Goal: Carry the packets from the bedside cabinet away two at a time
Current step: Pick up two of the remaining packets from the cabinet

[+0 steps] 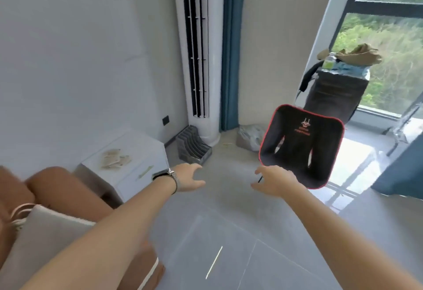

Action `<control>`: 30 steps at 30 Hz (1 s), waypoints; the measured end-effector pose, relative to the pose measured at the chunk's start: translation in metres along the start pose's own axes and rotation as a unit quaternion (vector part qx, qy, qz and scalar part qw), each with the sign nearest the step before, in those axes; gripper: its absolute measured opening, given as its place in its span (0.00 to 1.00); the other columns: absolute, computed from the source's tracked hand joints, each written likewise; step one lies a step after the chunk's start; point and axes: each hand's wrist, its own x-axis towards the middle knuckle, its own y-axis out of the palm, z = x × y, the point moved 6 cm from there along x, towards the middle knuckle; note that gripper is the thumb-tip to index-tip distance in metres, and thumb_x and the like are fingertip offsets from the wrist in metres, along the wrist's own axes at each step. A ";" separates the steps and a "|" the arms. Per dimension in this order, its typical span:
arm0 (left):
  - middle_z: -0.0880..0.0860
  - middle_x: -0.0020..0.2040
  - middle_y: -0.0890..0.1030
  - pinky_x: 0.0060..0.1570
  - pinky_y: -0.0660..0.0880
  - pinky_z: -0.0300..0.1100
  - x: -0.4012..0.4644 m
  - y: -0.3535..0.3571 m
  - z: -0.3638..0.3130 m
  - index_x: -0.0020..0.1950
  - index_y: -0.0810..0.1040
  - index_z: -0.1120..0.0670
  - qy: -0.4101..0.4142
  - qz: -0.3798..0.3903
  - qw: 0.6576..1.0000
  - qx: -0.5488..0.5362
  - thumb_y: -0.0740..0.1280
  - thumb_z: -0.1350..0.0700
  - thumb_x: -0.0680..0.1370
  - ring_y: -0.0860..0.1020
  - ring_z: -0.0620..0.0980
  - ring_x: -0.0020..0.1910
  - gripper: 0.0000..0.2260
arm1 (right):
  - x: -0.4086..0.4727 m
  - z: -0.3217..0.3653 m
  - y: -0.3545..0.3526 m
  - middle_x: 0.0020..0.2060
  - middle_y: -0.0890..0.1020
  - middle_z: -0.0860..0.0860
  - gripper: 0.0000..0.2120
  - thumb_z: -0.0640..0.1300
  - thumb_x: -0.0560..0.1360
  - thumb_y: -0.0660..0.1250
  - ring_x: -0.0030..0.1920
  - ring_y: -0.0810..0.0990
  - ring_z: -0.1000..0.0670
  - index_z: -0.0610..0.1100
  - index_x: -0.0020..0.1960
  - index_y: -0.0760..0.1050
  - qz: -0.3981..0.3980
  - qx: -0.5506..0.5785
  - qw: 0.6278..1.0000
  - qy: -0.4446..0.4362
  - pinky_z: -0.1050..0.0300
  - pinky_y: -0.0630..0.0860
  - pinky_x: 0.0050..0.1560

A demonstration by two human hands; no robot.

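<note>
Both the left hand (pixel 188 178) and right hand (pixel 273 183) are being held out open and empty, with the packets (pixel 114 159) lying on the bedside cabinet (pixel 137 150), left of them.

white bedside cabinet (pixel 146 150), seemingly several packets (pixel 114 158)

chair (pixel 299 147) print too blurred.

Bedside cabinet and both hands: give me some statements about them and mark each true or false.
1. The packets lie on top of the bedside cabinet. True.
2. The left hand holds two packets. False: it is empty, fingers spread.
3. The right hand holds nothing. True.
4. The folding chair stands left of the cabinet. False: it stands to the right, toward the window.
5. A watch sits on the right wrist. False: it is on the left wrist.
</note>
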 end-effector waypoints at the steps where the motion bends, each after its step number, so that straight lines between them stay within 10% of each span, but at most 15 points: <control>1: 0.54 0.73 0.69 0.68 0.68 0.48 0.009 -0.006 0.022 0.76 0.61 0.47 -0.021 -0.007 1.000 -0.021 0.64 0.38 0.75 0.69 0.54 0.70 0.32 | 0.029 0.017 -0.006 0.67 0.74 0.51 0.27 0.61 0.74 0.64 0.67 0.72 0.46 0.56 0.71 0.66 0.008 -0.001 1.000 -0.023 0.50 0.69 0.65; 19: 0.52 0.74 0.67 0.67 0.69 0.48 0.168 -0.072 0.301 0.77 0.60 0.46 -0.248 0.016 0.961 -0.121 0.62 0.40 0.76 0.70 0.52 0.70 0.30 | 0.392 0.250 -0.071 0.60 0.77 0.52 0.23 0.52 0.76 0.63 0.58 0.77 0.47 0.54 0.70 0.67 0.069 -0.062 0.970 -0.223 0.51 0.77 0.56; 30: 0.53 0.69 0.71 0.63 0.71 0.45 0.200 -0.080 0.423 0.77 0.59 0.47 -0.417 -0.022 0.876 -0.243 0.60 0.46 0.79 0.73 0.53 0.65 0.26 | 0.558 0.434 -0.084 0.66 0.74 0.52 0.22 0.49 0.77 0.61 0.63 0.75 0.48 0.52 0.71 0.68 0.109 -0.142 0.909 -0.377 0.54 0.75 0.58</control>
